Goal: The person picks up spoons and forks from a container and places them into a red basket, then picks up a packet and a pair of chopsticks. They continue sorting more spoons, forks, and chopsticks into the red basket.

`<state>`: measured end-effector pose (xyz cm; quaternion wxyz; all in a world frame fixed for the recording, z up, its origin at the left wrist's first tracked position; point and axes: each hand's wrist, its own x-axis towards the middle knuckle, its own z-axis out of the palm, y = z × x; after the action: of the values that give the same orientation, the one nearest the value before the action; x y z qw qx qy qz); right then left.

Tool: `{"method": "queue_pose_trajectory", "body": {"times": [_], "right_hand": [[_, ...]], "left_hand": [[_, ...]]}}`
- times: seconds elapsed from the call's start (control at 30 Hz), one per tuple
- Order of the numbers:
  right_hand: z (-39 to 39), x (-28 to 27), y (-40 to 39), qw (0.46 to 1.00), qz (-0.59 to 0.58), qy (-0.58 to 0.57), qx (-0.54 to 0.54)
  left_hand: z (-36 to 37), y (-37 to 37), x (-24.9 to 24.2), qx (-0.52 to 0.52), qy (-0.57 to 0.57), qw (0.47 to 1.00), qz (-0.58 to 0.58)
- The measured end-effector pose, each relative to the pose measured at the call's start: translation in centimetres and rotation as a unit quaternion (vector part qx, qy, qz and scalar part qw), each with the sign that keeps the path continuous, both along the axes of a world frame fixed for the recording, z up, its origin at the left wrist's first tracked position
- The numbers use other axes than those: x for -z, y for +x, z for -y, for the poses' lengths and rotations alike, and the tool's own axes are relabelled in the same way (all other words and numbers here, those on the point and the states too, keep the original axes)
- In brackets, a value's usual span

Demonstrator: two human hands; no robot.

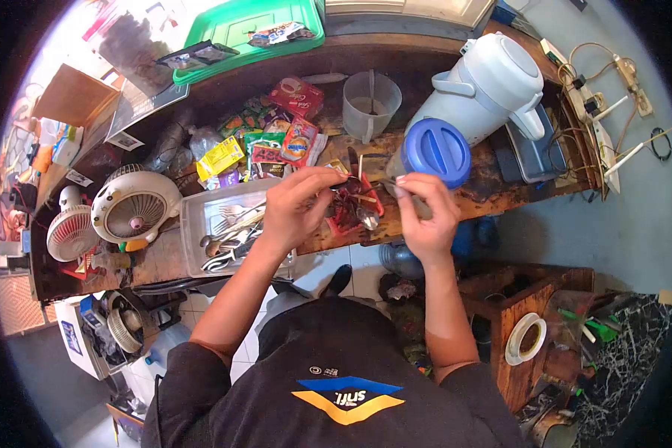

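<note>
Two hands working a red sachet at the table edge.
Left hand and right hand each pinch the crumpled red sachet, just below the blue lid; a metal spoon lies against it.

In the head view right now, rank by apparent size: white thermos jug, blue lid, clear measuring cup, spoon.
1. white thermos jug
2. blue lid and clear measuring cup: look alike, unsure
3. spoon, between both hands
</note>
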<state>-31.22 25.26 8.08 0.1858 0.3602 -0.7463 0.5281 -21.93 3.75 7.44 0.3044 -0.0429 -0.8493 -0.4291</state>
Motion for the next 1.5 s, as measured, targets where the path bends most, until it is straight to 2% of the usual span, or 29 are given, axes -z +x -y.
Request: {"method": "queue_pose_trajectory", "body": {"times": [0.17, 0.4, 0.5, 0.57, 0.63, 0.73, 0.87, 0.93, 1.1, 1.17, 1.23, 1.3, 1.37, 1.4, 1.5], "right_hand": [[0.1, 2.1, -0.8, 0.998, 0.014, 0.034, -0.041], [0.0, 5.2, -1.0, 0.990, 0.048, 0.103, -0.078], [0.0, 4.9, -1.2, 0.991, 0.049, 0.103, -0.074], [-0.3, 4.6, -1.2, 0.989, 0.078, 0.103, -0.070], [-0.5, 4.6, -1.3, 0.986, 0.090, 0.118, -0.071], [-0.8, 5.1, -1.2, 0.980, 0.119, 0.144, -0.068], [-0.7, 5.8, -1.0, 0.978, 0.133, 0.146, -0.060], [-0.6, 5.0, -0.7, 0.984, 0.124, 0.117, -0.051], [-1.7, 3.8, -0.2, 0.983, 0.158, 0.068, -0.059], [-1.9, 3.1, 0.2, 0.984, 0.134, 0.075, -0.087], [-1.2, 2.2, 1.1, 0.978, 0.165, 0.057, -0.114], [-0.1, 0.9, 2.0, 0.964, 0.184, 0.030, -0.190], [1.4, 0.6, 3.1, 0.961, 0.176, 0.032, -0.211], [2.3, 0.1, 3.8, 0.963, 0.146, 0.046, -0.221], [5.2, -0.2, 5.9, 0.958, 0.122, 0.063, -0.251]], "left_hand": [[-0.9, -1.5, 2.6, 0.016, -0.010, 1.000, 0.022], [-2.3, -2.4, 2.9, 0.022, -0.057, 0.997, 0.048], [-2.6, -2.5, 2.9, 0.031, -0.009, 0.999, 0.024], [-2.2, -2.8, 3.5, 0.049, 0.012, 0.998, 0.047], [-1.7, -3.2, 4.1, 0.098, -0.033, 0.988, 0.113], [-2.0, -3.3, 4.9, 0.095, -0.064, 0.980, 0.164], [-2.6, -3.2, 4.7, 0.074, -0.056, 0.982, 0.165], [-2.8, -2.8, 3.1, 0.063, 0.002, 0.970, 0.235], [-1.8, -1.1, 2.0, 0.056, 0.003, 0.980, 0.192], [-1.5, -0.2, 1.9, 0.042, 0.011, 0.985, 0.165], [-1.4, 1.1, 1.5, 0.039, 0.018, 0.991, 0.129], [-1.0, 2.8, 1.0, 0.029, 0.036, 0.989, 0.144], [0.0, 4.5, 0.9, 0.033, 0.062, 0.989, 0.131], [0.8, 5.2, 1.3, 0.029, 0.031, 0.997, 0.066], [3.6, 7.6, 1.7, 0.008, 0.019, 0.999, 0.039]]}}
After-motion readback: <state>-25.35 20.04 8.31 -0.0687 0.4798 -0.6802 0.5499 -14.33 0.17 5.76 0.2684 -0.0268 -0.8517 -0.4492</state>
